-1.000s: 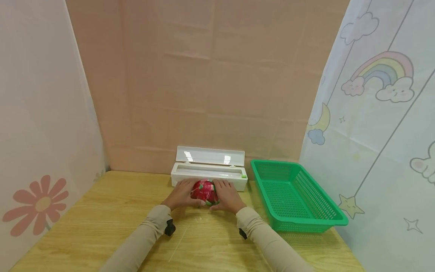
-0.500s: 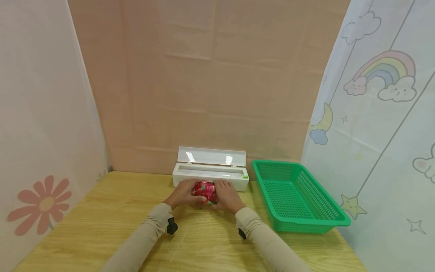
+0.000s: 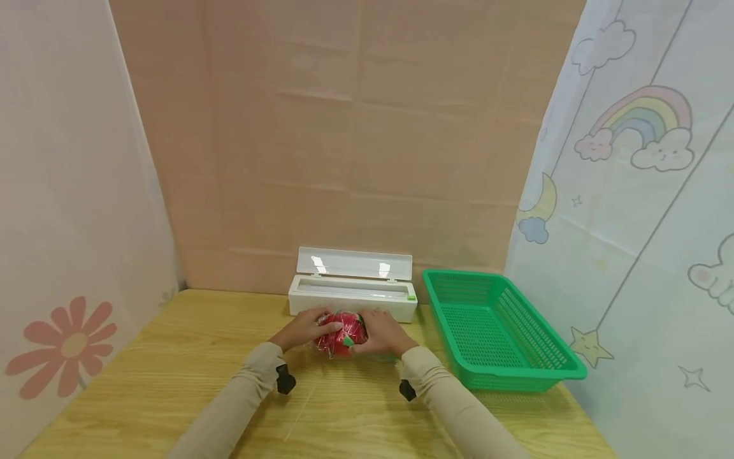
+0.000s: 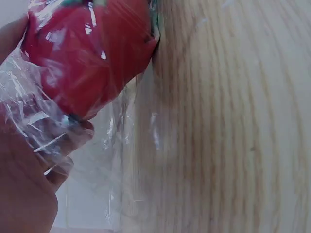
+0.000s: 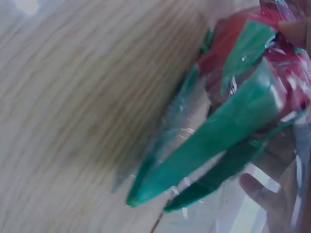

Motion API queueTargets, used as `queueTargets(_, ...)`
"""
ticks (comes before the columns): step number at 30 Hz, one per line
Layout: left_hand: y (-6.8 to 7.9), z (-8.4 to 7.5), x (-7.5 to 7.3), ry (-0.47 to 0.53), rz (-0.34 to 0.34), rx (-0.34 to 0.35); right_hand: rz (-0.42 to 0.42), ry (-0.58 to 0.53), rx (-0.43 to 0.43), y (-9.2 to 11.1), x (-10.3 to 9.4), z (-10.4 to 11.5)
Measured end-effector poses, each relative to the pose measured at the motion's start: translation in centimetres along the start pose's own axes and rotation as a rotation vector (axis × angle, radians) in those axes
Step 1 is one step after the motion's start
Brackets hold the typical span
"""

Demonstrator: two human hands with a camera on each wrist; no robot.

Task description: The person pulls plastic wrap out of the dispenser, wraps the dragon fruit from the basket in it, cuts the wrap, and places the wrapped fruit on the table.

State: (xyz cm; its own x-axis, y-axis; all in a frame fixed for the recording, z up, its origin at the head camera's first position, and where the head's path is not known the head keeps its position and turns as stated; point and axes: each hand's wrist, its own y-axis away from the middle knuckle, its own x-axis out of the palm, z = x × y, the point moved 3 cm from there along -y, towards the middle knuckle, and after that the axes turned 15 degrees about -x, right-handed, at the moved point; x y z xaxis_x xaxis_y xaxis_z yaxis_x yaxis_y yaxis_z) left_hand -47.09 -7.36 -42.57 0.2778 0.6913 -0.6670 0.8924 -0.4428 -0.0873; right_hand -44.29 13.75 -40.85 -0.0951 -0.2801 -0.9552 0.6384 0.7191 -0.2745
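Observation:
A red dragon fruit with green scales lies on the table in the head view, wrapped in clear cling film. My left hand grips its left side, thumb across the front. Crumpled film bunches between that hand and the fruit in the left wrist view, and a loose sheet hangs past it. From the right, my right hand holds the fruit between thumb and fingers. Long green scales stick out under the film in the right wrist view. The fruit's far side is hidden.
Just behind the hands stands a white cling film dispenser, its clear lid raised. A green plastic basket sits to the right. Fabric hangs behind the wooden table and on both sides.
The fruit has turned and come slightly nearer to me between the hands. My left hand has shifted a little left, its thumb now higher on the fruit, and crumpled film shows at the left.

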Motion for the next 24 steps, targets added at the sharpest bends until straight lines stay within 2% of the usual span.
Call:
queueTargets(4,0.2,0.2,0.1,0.072,0.065,-0.064,0.036,-0.141,0.023,-0.1,0.0,-0.3)
queueTargets(8,0.3,0.7,0.1,0.157,0.064,-0.123,0.034,-0.331,0.060,0.2,0.2,-1.0)
queueTargets(10,0.4,0.8,-0.1,0.191,0.016,-0.136,0.027,-0.425,0.081,0.5,0.3,-1.3)
queueTargets(13,0.4,0.8,-0.1,0.212,-0.068,-0.120,0.017,-0.526,0.109,0.9,0.2,-1.6)
queueTargets(18,0.2,1.0,0.1,0.243,-0.194,-0.033,0.005,-0.567,0.093,1.0,0.0,-1.6)
queueTargets(21,0.0,1.5,0.7,0.328,-0.254,-0.009,-0.006,-0.576,0.088,1.1,0.1,-1.5)
queueTargets(24,-0.2,2.3,1.7,0.471,-0.273,-0.057,-0.012,-0.572,0.089,1.1,0.3,-1.4)
